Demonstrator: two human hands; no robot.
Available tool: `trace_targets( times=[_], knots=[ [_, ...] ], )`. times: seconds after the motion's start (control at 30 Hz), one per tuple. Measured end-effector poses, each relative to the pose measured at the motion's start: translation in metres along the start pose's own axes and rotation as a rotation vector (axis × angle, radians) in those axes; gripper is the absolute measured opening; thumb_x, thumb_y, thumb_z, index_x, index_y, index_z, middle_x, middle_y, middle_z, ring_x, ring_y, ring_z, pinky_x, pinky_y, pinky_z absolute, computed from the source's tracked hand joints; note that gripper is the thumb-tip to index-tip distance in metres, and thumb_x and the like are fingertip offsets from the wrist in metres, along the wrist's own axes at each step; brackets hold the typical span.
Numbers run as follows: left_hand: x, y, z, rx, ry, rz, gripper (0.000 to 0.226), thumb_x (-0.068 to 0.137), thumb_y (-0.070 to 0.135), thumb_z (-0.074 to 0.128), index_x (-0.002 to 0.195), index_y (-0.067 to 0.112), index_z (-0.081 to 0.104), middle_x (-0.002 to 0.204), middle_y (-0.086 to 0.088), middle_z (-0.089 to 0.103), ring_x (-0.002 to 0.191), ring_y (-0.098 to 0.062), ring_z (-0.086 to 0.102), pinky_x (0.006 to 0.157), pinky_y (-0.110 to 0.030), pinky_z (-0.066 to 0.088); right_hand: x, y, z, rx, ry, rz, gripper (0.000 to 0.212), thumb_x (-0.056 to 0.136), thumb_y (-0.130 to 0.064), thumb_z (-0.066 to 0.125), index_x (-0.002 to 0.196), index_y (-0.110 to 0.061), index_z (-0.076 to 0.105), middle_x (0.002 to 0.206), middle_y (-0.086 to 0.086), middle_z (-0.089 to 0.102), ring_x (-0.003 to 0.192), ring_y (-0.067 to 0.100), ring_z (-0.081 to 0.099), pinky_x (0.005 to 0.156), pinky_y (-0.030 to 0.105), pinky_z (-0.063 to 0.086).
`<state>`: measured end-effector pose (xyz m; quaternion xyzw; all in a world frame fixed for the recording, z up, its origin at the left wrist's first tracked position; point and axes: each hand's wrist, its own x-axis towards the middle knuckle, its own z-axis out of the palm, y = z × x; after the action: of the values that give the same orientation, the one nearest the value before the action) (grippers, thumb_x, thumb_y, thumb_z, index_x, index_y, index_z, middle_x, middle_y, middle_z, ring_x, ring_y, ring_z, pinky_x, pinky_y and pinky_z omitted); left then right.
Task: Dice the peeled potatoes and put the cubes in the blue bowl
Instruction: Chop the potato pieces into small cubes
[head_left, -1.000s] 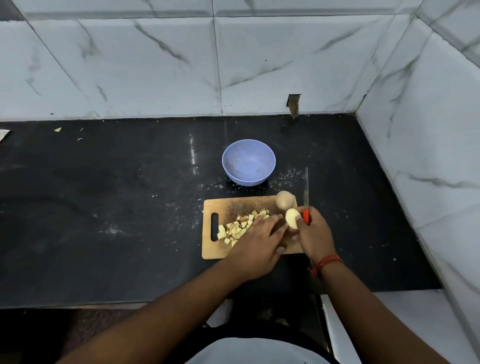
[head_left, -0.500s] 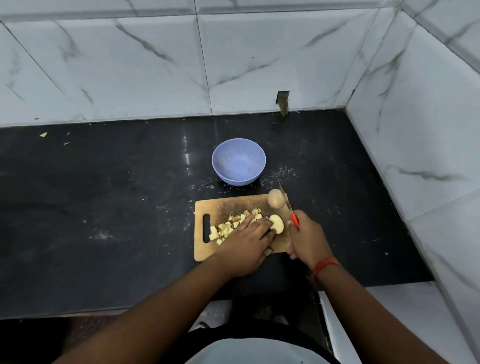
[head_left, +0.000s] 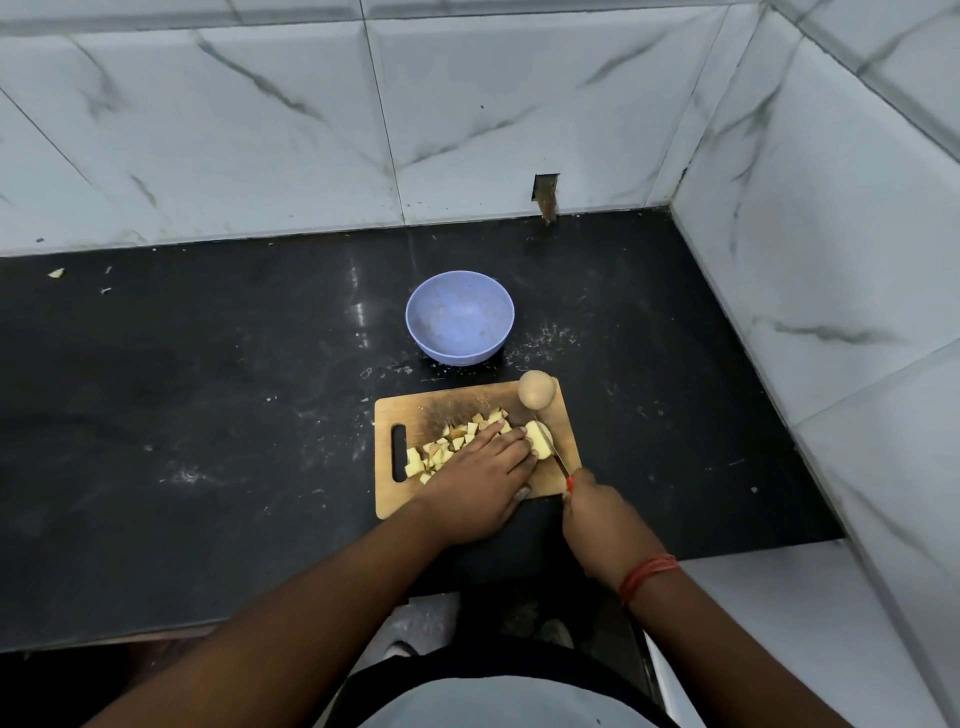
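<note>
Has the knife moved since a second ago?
Yes. The knife has come down from pointing towards the blue bowl onto the potato piece on the cutting board.

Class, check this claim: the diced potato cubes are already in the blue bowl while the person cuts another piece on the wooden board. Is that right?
Not quite. The head view shows the blue bowl holds no cubes; the diced potato cubes lie on the wooden board. The person is indeed cutting another potato piece there with the knife.
</note>
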<state>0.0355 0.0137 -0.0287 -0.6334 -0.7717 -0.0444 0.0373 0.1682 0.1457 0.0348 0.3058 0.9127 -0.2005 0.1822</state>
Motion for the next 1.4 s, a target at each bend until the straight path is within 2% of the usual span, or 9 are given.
trace_targets(
  times=[0.33, 0.57, 0.67, 0.73, 0.83, 1.03, 1.17, 1.27, 1.4],
  knots=[
    [0.001, -0.001, -0.001, 0.009, 0.006, 0.031, 0.048, 0.102, 0.035, 0.046, 0.138, 0.005, 0.057, 0.137, -0.010, 0.057, 0.144, -0.028, 0.038, 0.123, -0.043, 0.011, 0.001, -0.013, -0.005, 0.015, -0.015, 0.056, 0.022, 0.096, -0.008, 0.034, 0.115, -0.004, 0.045, 0.108, 0.017, 0.064, 0.095, 0.031, 0.064, 0.068, 0.032, 0.042],
    [0.004, -0.002, -0.004, -0.004, 0.011, 0.042, 0.045, 0.099, 0.033, 0.052, 0.133, 0.006, 0.062, 0.132, -0.009, 0.060, 0.137, -0.028, 0.047, 0.123, -0.044, 0.013, 0.007, -0.027, -0.008, 0.033, -0.118, 0.160, 0.029, 0.096, -0.009, 0.037, 0.124, -0.005, 0.042, 0.119, 0.016, 0.060, 0.108, 0.031, 0.061, 0.075, 0.032, 0.042],
    [0.005, -0.004, -0.007, -0.012, 0.011, 0.052, 0.044, 0.097, 0.032, 0.051, 0.132, 0.006, 0.063, 0.130, -0.009, 0.060, 0.135, -0.028, 0.049, 0.123, -0.044, 0.013, 0.024, -0.037, -0.009, -0.054, -0.210, 0.161, 0.033, 0.099, -0.011, 0.042, 0.131, -0.006, 0.042, 0.129, 0.014, 0.055, 0.118, 0.029, 0.056, 0.090, 0.032, 0.044],
    [0.005, -0.004, -0.009, -0.008, 0.007, 0.054, 0.044, 0.096, 0.031, 0.052, 0.131, 0.006, 0.063, 0.129, -0.009, 0.061, 0.133, -0.028, 0.050, 0.122, -0.045, 0.013, 0.027, -0.039, -0.011, -0.108, -0.215, 0.030, 0.036, 0.099, -0.014, 0.044, 0.134, -0.007, 0.047, 0.133, 0.014, 0.054, 0.122, 0.031, 0.053, 0.098, 0.038, 0.044],
    [0.006, -0.002, -0.010, -0.014, -0.003, 0.043, 0.044, 0.098, 0.032, 0.051, 0.132, 0.006, 0.063, 0.130, -0.009, 0.060, 0.134, -0.028, 0.050, 0.123, -0.045, 0.014, 0.016, -0.029, -0.013, -0.094, -0.166, -0.072, 0.036, 0.097, -0.012, 0.045, 0.132, -0.006, 0.050, 0.131, 0.016, 0.054, 0.120, 0.035, 0.053, 0.095, 0.040, 0.044],
    [0.005, -0.001, -0.008, -0.015, -0.028, 0.010, 0.047, 0.103, 0.034, 0.042, 0.139, 0.006, 0.056, 0.140, -0.010, 0.054, 0.142, -0.027, 0.041, 0.124, -0.044, 0.011, -0.018, -0.003, 0.019, -0.079, -0.230, 0.137, 0.030, 0.097, -0.010, 0.039, 0.125, 0.000, 0.037, 0.113, 0.015, 0.063, 0.102, 0.027, 0.064, 0.080, 0.035, 0.048],
    [0.004, 0.000, -0.009, -0.043, -0.009, -0.003, 0.049, 0.104, 0.034, 0.040, 0.141, 0.005, 0.053, 0.142, -0.011, 0.053, 0.143, -0.027, 0.039, 0.124, -0.041, 0.005, -0.027, 0.011, 0.021, -0.014, -0.187, 0.089, 0.021, 0.095, -0.007, 0.041, 0.116, -0.003, 0.042, 0.079, 0.006, 0.053, 0.081, 0.023, 0.061, 0.068, 0.032, 0.044],
    [0.000, -0.002, -0.011, -0.101, -0.016, -0.051, 0.051, 0.106, 0.036, 0.037, 0.148, 0.007, 0.046, 0.151, -0.011, 0.046, 0.147, -0.026, 0.033, 0.125, -0.038, 0.002, -0.023, 0.005, 0.014, 0.052, -0.118, 0.091, 0.015, 0.098, -0.011, 0.040, 0.112, -0.006, 0.042, 0.096, 0.013, 0.063, 0.088, 0.026, 0.065, 0.074, 0.036, 0.051],
    [-0.004, -0.003, -0.011, -0.103, -0.024, -0.054, 0.052, 0.107, 0.036, 0.035, 0.152, 0.012, 0.042, 0.154, -0.010, 0.043, 0.148, -0.025, 0.032, 0.126, -0.039, 0.004, -0.017, 0.001, 0.002, 0.073, -0.103, 0.113, 0.019, 0.097, -0.012, 0.043, 0.115, -0.007, 0.043, 0.102, 0.013, 0.064, 0.091, 0.026, 0.066, 0.078, 0.036, 0.053]
  ],
)
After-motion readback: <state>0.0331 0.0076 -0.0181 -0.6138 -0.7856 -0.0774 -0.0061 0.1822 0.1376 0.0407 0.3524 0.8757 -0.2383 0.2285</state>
